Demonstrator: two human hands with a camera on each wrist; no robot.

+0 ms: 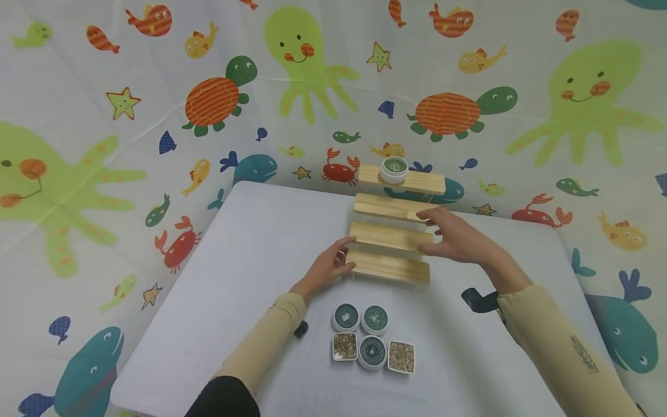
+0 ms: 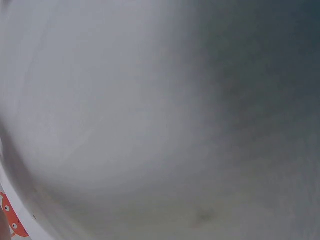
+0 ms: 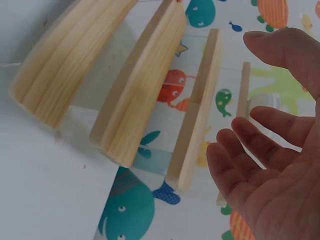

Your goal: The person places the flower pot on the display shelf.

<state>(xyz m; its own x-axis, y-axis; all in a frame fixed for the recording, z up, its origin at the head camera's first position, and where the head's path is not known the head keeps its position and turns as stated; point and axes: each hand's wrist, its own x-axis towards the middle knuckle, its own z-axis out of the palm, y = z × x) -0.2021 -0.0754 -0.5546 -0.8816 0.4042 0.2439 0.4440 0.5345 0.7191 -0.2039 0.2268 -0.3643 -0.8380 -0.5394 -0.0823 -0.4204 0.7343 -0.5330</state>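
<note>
A stepped stand (image 1: 388, 267) of several pale wooden boards on clear supports stands at the back of the table. On its top board (image 1: 424, 182) sits a round white pot (image 1: 394, 169) with green contents. My left hand (image 1: 323, 269) is at the stand's left side, fingertips right at the ends of the two lower boards. At the right side, my right hand (image 1: 461, 237) has thumb and fingers spread beside the middle boards. The right wrist view shows this hand (image 3: 277, 165) relaxed, its palm free of any object. The left wrist view is blurred and does not show the left fingers.
In front of the stand are round white pots (image 1: 346, 317) with dark green contents. Beside them stand two square white dishes (image 1: 401, 357) of grainy bits. A white table (image 1: 208, 324) lies beneath, and a sea-animal patterned curtain (image 1: 323, 58) hangs behind.
</note>
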